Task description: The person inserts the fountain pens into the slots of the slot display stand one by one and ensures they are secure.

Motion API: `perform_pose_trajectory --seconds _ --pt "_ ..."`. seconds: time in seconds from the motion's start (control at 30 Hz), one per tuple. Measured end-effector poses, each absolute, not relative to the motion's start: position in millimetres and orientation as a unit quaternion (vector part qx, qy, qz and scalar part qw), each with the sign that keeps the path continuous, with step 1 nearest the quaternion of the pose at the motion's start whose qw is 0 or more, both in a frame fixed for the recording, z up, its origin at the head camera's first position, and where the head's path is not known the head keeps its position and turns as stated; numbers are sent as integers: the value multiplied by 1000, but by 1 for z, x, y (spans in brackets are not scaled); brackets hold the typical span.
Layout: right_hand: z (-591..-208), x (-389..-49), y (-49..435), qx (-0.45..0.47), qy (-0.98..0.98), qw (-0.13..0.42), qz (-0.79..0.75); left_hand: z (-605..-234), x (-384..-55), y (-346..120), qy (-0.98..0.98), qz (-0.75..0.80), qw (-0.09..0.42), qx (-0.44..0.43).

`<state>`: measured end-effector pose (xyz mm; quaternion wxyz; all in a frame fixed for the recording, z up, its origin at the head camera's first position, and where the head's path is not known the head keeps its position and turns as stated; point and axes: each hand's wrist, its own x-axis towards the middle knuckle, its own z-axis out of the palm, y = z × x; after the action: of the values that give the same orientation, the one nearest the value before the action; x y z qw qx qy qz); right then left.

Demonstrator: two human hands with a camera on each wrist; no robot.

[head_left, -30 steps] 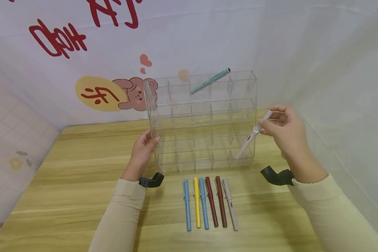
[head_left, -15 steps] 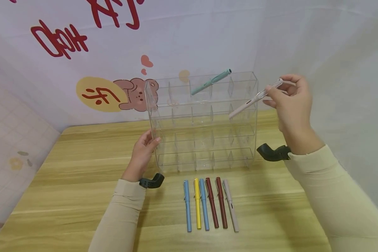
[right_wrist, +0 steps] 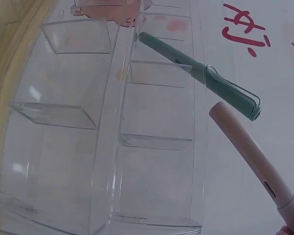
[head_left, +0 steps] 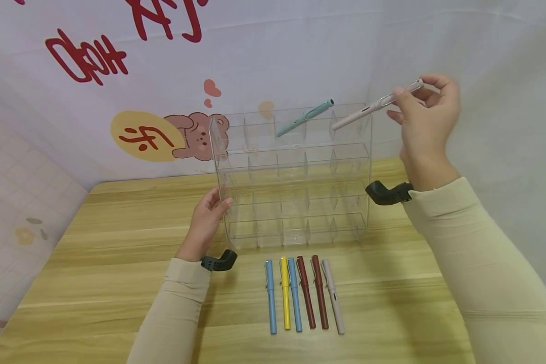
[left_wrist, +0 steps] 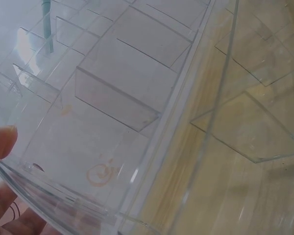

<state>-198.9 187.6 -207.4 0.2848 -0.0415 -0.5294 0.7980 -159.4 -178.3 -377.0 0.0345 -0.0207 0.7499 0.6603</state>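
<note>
On a wood-grain table [head_left: 118, 263], just in front of a clear rack [head_left: 296, 219], six capped pens lie side by side: from the rack's left toward its right, blue [head_left: 271, 298], yellow [head_left: 285, 293], blue [head_left: 294, 296], two dark red [head_left: 306, 293] and one greyish pink [head_left: 333, 298]. My left hand [head_left: 205, 212] grips the rack's left side wall, thumb on one face, fingers on the other. Beyond the rack's upper right corner, my right hand [head_left: 429, 111] pinches a pale pink pen [head_left: 355, 119] by its clipped cap; the pen slants down toward the rack's top tier, and I cannot tell whether it touches. A green pen [head_left: 305, 119] leans in that tier, its low end in the middle compartment, its cap above the rim. Behind the rack hangs a white backdrop [head_left: 437, 40] with a cartoon bear [head_left: 200, 136].
</note>
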Motion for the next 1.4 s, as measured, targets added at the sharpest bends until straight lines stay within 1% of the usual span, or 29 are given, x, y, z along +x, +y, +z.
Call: perform_pose_trajectory --seconds 0.17,0.5,0.87,1.4 --pt "-204 -210 185 -58 -515 293 804 -377 -161 -178 748 662 34 -26" --pt "-206 -227 174 -81 -508 292 806 -376 -163 -175 744 667 35 -27" --pt "-221 -239 156 -59 -538 299 786 -376 -164 -174 745 665 35 -34" --pt "-242 -245 144 -56 -574 298 761 -376 -163 -174 739 673 33 -26"
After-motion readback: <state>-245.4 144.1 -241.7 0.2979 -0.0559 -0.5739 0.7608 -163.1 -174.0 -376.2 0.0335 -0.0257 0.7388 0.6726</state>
